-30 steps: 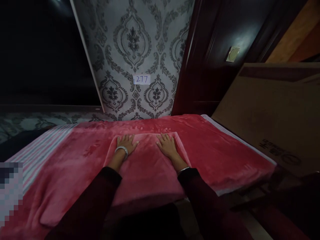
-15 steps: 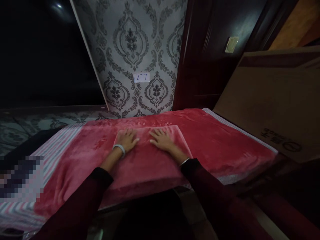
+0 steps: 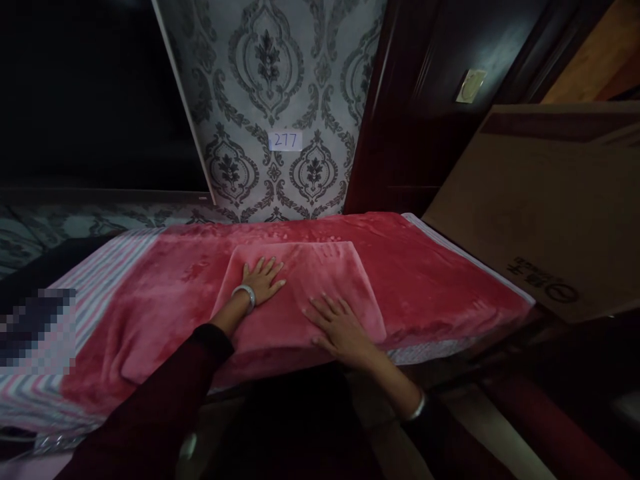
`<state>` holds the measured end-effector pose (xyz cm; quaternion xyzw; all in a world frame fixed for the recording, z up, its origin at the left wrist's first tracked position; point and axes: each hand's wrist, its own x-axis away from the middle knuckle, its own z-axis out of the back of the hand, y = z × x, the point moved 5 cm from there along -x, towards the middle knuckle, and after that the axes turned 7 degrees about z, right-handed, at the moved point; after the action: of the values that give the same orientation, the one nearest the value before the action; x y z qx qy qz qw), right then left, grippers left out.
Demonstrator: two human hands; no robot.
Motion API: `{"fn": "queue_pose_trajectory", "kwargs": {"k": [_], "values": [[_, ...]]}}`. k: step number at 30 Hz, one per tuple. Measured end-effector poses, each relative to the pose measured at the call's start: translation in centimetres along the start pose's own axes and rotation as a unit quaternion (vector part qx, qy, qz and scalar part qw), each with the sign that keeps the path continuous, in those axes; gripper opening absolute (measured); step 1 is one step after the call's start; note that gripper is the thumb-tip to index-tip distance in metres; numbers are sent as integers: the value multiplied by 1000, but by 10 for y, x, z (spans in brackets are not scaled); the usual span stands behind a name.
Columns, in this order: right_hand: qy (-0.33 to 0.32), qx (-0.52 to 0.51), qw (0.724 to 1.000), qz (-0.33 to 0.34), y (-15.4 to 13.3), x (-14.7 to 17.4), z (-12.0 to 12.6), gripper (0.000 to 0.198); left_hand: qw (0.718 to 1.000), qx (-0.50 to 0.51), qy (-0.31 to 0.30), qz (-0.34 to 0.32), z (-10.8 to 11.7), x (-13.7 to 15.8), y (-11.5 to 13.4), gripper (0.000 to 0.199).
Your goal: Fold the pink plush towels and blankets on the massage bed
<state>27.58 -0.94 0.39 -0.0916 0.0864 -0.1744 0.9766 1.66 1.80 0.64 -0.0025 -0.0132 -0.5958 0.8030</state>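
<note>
A folded pink plush cloth (image 3: 300, 267) lies flat on a larger red plush blanket (image 3: 425, 280), which is spread over the table. My left hand (image 3: 261, 281) rests palm down with spread fingers on the left part of the folded cloth; a pale bracelet circles its wrist. Nearer to me and to the right, my right hand (image 3: 343, 330) lies on the cloth's front part, its fingers stretched out. Neither hand grips anything. Faint finger marks show in the pile near the cloth's far edge.
A striped cloth (image 3: 107, 280) shows at the table's left end. On the right a large cardboard box (image 3: 540, 207) leans beside the table. Behind are a dark screen (image 3: 95, 100), patterned wallpaper (image 3: 270, 87) with a "277" label (image 3: 285, 140), and a dark wooden door panel (image 3: 425, 100).
My right hand has slid toward me and slightly right across the folded cloth. My left hand stays on its left part, shifted slightly. The view has tilted down a little.
</note>
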Motion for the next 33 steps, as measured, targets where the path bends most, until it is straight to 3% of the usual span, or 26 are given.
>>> {"fn": "queue_pose_trajectory", "kwargs": {"k": [3,6,11,14,18,24,29,33], "values": [[11,-19,1000,-7,-6,31,-1,57,1000,9,-19,-1,7,3,3,63],[36,-53,998,-13,-3,39,12,48,999,35,-39,0,21,20,14,63],[113,2,991,-65,13,5,42,49,994,61,49,-81,39,72,49,66],[79,42,990,-109,19,-17,33,52,997,55,39,-39,22,95,51,66],[40,71,989,-124,22,-18,6,52,999,33,34,-24,-2,108,45,63],[66,101,984,-129,25,14,-8,52,996,27,73,-34,-6,124,28,64],[91,121,980,-132,27,50,-23,53,995,8,93,34,-16,149,-5,62],[140,93,978,-126,33,79,-31,51,983,99,139,61,-26,165,-41,61]]}}
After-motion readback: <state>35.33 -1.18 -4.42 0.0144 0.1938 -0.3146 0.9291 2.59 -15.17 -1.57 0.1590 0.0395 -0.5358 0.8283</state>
